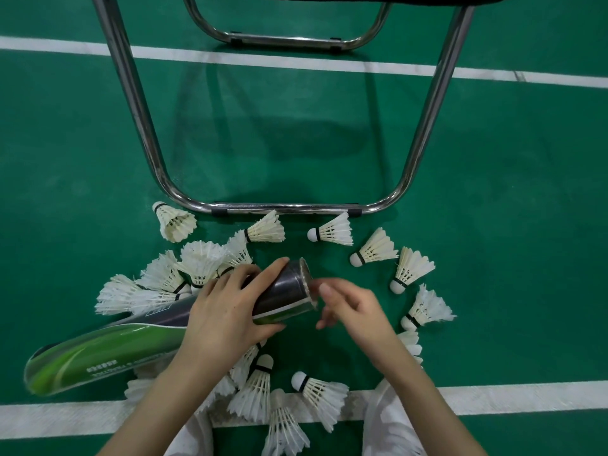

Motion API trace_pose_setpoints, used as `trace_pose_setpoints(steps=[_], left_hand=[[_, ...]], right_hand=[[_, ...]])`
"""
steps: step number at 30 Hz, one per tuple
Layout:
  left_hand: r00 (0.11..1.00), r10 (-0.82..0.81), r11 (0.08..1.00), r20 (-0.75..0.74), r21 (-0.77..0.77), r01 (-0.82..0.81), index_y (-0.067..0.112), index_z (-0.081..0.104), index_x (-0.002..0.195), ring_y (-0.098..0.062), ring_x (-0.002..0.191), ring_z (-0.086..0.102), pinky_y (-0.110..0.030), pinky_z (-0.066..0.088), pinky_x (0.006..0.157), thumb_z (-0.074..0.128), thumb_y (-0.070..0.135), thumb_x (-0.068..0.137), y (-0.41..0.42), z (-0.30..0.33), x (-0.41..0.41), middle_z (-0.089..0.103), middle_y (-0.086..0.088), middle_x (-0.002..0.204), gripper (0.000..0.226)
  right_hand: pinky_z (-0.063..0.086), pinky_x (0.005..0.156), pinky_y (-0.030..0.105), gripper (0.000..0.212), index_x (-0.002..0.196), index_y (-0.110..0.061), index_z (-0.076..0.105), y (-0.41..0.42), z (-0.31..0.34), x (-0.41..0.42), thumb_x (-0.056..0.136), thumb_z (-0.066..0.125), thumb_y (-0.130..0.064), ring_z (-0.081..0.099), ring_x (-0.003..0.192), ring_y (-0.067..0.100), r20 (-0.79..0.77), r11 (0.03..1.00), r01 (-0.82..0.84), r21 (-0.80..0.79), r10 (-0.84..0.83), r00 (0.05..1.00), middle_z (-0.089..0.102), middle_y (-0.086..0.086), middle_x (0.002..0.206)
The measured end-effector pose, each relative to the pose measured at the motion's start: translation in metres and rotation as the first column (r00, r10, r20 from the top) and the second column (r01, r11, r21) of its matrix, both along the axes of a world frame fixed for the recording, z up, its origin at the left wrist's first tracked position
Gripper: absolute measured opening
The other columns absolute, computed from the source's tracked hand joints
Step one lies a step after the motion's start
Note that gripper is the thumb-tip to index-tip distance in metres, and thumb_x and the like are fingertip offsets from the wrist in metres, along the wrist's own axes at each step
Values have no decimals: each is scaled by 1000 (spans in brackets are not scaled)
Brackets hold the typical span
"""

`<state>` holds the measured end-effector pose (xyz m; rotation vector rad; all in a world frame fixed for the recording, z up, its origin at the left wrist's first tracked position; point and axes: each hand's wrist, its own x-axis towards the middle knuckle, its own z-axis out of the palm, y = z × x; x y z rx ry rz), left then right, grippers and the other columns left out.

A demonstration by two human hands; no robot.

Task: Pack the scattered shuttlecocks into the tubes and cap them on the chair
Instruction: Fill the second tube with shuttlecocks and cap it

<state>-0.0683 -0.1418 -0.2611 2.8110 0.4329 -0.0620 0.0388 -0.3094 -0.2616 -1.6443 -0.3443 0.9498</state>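
Our left hand [227, 311] wraps the tube [158, 327] mid-frame; our right hand [348, 304], loosely curled and empty, should steady its rim while loading shuttlecocks [332, 232] cork-first.

Tube [108, 350] black with green swoosh and white print, shuttlecocks [329, 233] white with black bands, floor [510, 192] green with white lines [296, 62], chair frame [131, 103] chrome.
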Motion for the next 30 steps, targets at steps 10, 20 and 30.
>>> trace_pose_setpoints(steps=[10,20,30], left_hand=[[1000,21,999,-13,-26,-21,37,32,137,-26,86,62,-40,49,76,82,52,51,6,-4,-4,60,-1,106,101],[1000,17,999,-19,-50,-18,37,34,136,-25,86,62,-39,49,76,82,52,51,5,-5,-4,60,-1,106,99],[999,29,999,-14,-39,-29,39,30,136,-23,85,62,-37,49,74,80,54,53,7,-3,-3,60,2,104,99]], right_hand=[[51,85,50,36,122,-30,50,-34,-51,73,88,56,-18,63,91,30,498,859,426,-286,-247,831,52,-3,126],[51,48,15,26,117,-6,52,-29,-72,74,91,52,-5,59,56,14,410,811,466,-353,-314,856,55,5,89],[52,61,14,15,86,-14,60,-36,-20,46,85,58,1,66,60,6,128,919,390,-53,-381,916,69,-1,70]])
